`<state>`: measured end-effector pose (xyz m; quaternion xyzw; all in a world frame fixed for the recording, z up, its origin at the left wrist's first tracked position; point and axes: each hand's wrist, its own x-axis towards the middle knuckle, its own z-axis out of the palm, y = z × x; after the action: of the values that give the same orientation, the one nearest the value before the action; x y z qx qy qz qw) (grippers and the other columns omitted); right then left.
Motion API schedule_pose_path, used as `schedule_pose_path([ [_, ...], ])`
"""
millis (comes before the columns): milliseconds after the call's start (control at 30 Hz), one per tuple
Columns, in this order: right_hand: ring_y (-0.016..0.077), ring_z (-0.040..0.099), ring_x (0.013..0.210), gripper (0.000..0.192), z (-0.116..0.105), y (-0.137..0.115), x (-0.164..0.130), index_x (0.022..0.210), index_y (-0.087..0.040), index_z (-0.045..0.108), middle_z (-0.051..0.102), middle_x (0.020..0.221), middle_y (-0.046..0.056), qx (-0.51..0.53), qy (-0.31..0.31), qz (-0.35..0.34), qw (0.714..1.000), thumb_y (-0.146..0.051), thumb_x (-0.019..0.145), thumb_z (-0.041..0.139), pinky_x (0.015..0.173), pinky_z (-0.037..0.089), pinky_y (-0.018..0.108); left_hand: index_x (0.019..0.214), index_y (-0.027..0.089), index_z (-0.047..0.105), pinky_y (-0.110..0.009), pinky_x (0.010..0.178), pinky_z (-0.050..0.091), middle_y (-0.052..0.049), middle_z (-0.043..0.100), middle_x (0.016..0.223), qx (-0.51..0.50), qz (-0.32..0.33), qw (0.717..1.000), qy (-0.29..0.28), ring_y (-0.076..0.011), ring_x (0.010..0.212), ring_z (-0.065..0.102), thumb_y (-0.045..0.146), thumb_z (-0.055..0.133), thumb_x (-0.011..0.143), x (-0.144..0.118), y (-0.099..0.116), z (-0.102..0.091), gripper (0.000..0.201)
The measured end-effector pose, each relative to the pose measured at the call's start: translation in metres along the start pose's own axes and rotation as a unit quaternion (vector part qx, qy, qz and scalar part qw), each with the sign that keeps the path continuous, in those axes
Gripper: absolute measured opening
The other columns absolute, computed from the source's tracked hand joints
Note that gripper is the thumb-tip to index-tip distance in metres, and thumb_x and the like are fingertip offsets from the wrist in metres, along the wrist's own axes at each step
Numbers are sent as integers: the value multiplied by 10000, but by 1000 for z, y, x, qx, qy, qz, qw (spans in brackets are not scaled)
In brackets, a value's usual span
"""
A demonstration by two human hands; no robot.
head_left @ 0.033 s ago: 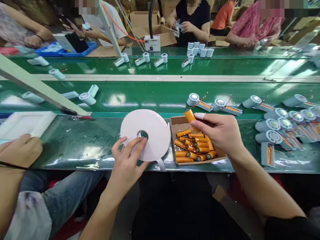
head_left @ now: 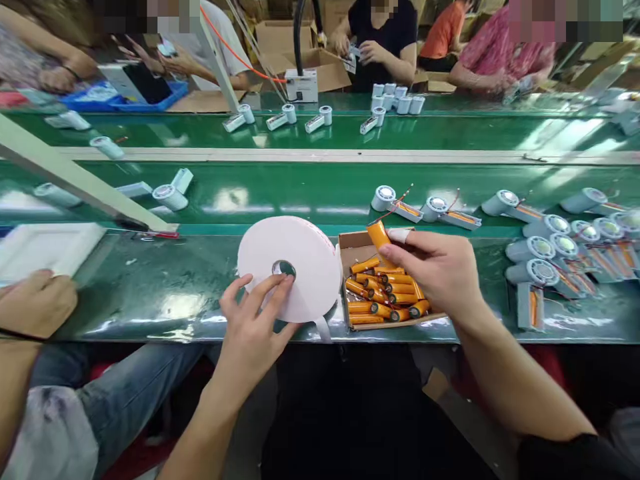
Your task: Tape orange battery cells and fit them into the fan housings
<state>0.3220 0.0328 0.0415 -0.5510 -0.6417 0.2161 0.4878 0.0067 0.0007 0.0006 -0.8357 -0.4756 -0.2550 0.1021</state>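
My left hand [head_left: 257, 313] grips a large white roll of tape [head_left: 310, 267], its fingertips at the core hole and its thumb by the lower edge. A loose tape end hangs from the bottom of the roll. Pinched between the thumb and forefinger of my right hand [head_left: 435, 267] is an orange cylindrical battery [head_left: 379, 233] with thin wires at its top. A white wrap covers the forefinger's tip. Directly below the held battery, a shallow cardboard box [head_left: 353, 247] contains several more orange batteries [head_left: 400, 289]. The roll stands right beside the box's left side.
Grey-white cylindrical housings with handles [head_left: 543, 272] crowd the right side, some with orange batteries inside. More housings [head_left: 170, 197] lie along the green belt [head_left: 280, 180]. A slanted metal post [head_left: 85, 177] crosses at left. A neighbour's hand [head_left: 37, 303] rests near a white foam tray [head_left: 65, 243]. People work opposite.
The view has shifted slightly, so most things sit a little further left. Both hands keep their holds on the tape roll and the battery, with hardly any movement.
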Motion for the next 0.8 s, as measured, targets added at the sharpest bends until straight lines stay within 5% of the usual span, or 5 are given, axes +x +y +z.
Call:
schedule_pose_path([
  [100,228,749,828,328,26,3,-26,1131,-238,821,787,986,24,151,-21,72,986,-388,843,873,742,662,319,1388,221,587,-506,1105,428,-102,678,1305,11,8,1000,21,-378,1298,447,238,888,777,9,12,4,681],
  [233,274,715,1139,565,44,11,-40,1304,-240,735,746,1219,39,387,-38,173,905,-304,779,934,976,651,394,1415,216,580,-513,1098,437,-101,705,1248,48,43,997,35,-360,1248,464,282,862,810,17,23,5,671],
  [467,206,679,1189,495,72,-8,-50,1334,-274,657,702,1297,42,503,196,159,827,-294,876,844,1040,591,332,1437,187,551,-621,1094,437,-155,657,1095,34,-28,987,155,-402,1253,458,552,865,752,20,68,26,837],
  [667,252,661,1221,471,77,-7,-53,1278,-232,661,685,1312,85,475,180,169,844,-292,853,857,1088,565,424,1398,139,563,-628,1112,421,-169,654,1120,-2,-68,986,155,-458,1329,425,532,915,700,26,90,37,875],
  [800,247,683,1161,337,27,11,-37,1098,-253,741,717,1215,46,432,208,138,866,-297,806,902,1097,565,475,1342,155,621,-593,1099,439,-155,662,1076,-2,-76,992,104,-368,1170,502,541,873,756,18,66,35,746],
])
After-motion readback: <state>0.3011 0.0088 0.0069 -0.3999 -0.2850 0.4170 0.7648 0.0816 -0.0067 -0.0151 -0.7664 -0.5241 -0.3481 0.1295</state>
